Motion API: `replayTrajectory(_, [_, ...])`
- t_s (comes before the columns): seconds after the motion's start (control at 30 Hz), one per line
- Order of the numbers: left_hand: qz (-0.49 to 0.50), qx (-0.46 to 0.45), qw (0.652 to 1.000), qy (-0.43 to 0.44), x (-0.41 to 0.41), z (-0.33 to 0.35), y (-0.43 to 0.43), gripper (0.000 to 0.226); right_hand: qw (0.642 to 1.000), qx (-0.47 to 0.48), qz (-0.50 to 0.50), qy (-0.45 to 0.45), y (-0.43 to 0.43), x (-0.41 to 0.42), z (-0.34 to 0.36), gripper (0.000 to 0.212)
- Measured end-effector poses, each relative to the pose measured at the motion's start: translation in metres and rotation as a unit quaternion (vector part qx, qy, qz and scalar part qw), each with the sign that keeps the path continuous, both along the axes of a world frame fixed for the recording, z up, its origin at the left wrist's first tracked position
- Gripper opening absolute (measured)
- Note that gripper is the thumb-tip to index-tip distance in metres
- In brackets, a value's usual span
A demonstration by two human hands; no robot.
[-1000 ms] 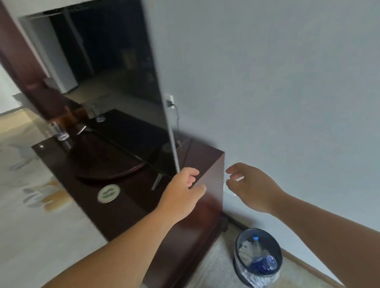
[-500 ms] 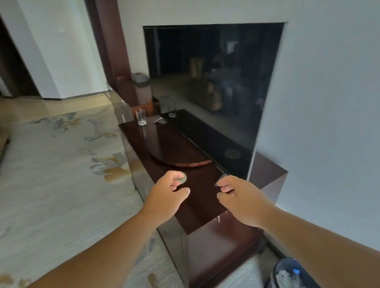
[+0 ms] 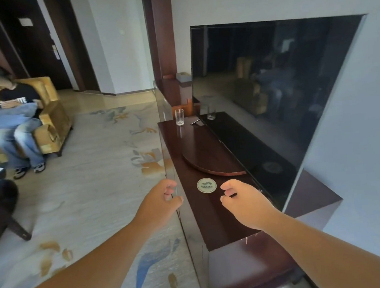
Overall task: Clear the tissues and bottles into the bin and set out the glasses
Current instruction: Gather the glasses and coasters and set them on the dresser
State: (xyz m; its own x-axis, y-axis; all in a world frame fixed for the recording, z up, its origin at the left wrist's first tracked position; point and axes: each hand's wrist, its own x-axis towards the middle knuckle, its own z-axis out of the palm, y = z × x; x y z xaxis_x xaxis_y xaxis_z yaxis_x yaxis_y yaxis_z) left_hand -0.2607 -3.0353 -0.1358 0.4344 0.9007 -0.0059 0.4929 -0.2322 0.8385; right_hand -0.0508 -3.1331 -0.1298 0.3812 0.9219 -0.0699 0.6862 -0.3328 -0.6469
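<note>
A clear drinking glass stands upright at the far end of the dark wooden TV cabinet. A round pale-green coaster lies on the cabinet's near part, between my two hands. My left hand hovers at the cabinet's left edge, fingers loosely curled, holding nothing. My right hand hangs over the top just right of the coaster, fingers apart and empty. The bin and bottles are out of view.
A large dark TV stands along the cabinet's right side, with a half-round wooden tray before it. A tissue box sits beyond. A person sits in a yellow armchair at left, across patterned carpet.
The view has swung left from the wall and bin to the cabinet and room. Both hands moved from the cabinet's near corner to either side of the coaster. The bin has left the frame.
</note>
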Motion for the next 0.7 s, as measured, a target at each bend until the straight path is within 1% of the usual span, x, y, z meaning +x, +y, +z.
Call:
replayTrajectory(0.23, [0.016, -0.017, 1.000, -0.011, -0.003, -0.009, 0.044, 0.034, 1.000, -0.020, 0.011, -0.004, 0.045, 0.001, -0.013, 0.034])
replayTrajectory(0.4, [0.000, -0.038, 0.999, -0.025, -0.006, -0.019, 0.096, 0.034, 1.000, -0.007, -0.020, 0.006, 0.081, -0.006, -0.013, 0.033])
replayTrajectory(0.5, [-0.028, -0.035, 0.999, -0.028, -0.006, -0.020, 0.131, 0.036, 0.998, -0.038, -0.013, -0.050, 0.104, -0.008, -0.014, 0.030])
replayTrajectory(0.53, [-0.037, -0.030, 0.998, -0.026, -0.006, -0.020, 0.142, 0.037, 0.998, -0.039, -0.025, -0.053, 0.111, -0.008, -0.015, 0.029])
replayTrajectory(0.63, [-0.066, -0.035, 0.997, -0.018, -0.007, -0.023, 0.173, 0.039, 0.996, -0.036, -0.078, -0.026, 0.127, -0.009, -0.021, 0.029])
replayTrajectory(0.7, [-0.084, -0.046, 0.995, -0.015, -0.005, -0.026, 0.191, 0.039, 0.994, -0.054, -0.093, -0.033, 0.134, -0.011, -0.026, 0.030])
